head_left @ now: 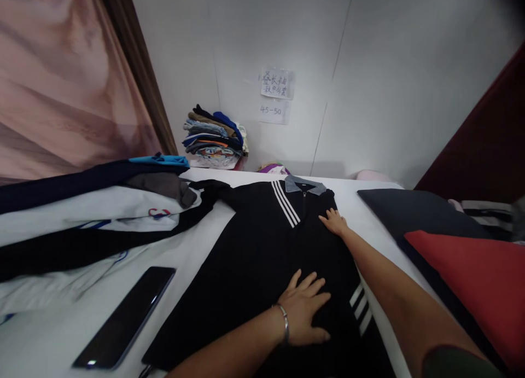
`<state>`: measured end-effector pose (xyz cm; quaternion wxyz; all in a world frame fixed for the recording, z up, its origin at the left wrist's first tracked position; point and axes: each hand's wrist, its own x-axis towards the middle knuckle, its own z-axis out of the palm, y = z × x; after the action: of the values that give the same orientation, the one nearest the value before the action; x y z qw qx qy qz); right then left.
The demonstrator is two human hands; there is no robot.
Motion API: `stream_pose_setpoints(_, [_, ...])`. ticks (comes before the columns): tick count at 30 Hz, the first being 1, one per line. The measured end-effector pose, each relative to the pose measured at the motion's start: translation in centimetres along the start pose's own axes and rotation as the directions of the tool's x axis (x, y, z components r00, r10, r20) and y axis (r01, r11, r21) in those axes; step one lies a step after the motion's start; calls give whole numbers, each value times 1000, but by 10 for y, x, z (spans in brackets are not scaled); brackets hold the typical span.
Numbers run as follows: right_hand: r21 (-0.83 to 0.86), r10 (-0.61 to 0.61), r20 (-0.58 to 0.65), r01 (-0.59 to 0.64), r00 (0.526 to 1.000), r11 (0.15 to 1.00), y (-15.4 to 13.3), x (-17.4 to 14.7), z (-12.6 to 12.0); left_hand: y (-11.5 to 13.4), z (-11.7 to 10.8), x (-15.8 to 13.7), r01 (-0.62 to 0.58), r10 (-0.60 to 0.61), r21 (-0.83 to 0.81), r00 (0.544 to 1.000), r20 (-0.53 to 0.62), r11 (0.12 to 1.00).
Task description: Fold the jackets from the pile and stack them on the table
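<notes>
A black zip-neck jacket (254,241) with a grey collar (293,185) lies spread on the white table, collar toward the wall. White stripes (286,204) slant across its chest, and more show on the sleeve at the right (361,309). My left hand (303,312), a silver bracelet at its wrist, rests flat on the lower front, fingers apart. Farther up, my right hand (334,222) presses on the fabric near the right-side shoulder with spread fingers. The left-side sleeve (217,189) reaches out toward the clothes pile.
At the left lies a heap of clothes (102,214), with a black phone (127,318) in front of it. Folded clothes (215,137) are stacked by the wall. Red (471,279) and dark folded garments (418,211) lie at the right. Handwritten paper notes (276,83) hang on the wall.
</notes>
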<state>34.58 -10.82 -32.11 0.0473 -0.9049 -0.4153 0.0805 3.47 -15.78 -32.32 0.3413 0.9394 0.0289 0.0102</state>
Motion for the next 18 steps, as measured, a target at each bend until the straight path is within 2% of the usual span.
stream_pose_setpoints(4, [-30, -45, -39, 44, 998, 999, 7, -62, 15, 2, -3, 2, -21, 21, 4, 1000, 9, 1000])
stream_pose_setpoints(7, [-14, -139, -116, 138, 984, 990, 19, -111, 33, 2, 1, 4, -18, 18, 27, 1000, 12, 999])
stream_pose_setpoints(10, [37, -227, -143, 234, 963, 971, 34, -152, 51, 3, 3, 4, -20, 21, 52, 999, -25, 998])
stream_pose_setpoints(14, [122, -283, -153, 303, 947, 945, 49, -186, 63, 6, 0, 3, -28, 28, 60, 1000, -3, 998])
stream_pose_setpoints(18, [213, -279, -157, 309, 947, 927, 46, -207, 57, 8, -6, 2, -10, 7, 79, 999, 42, 997])
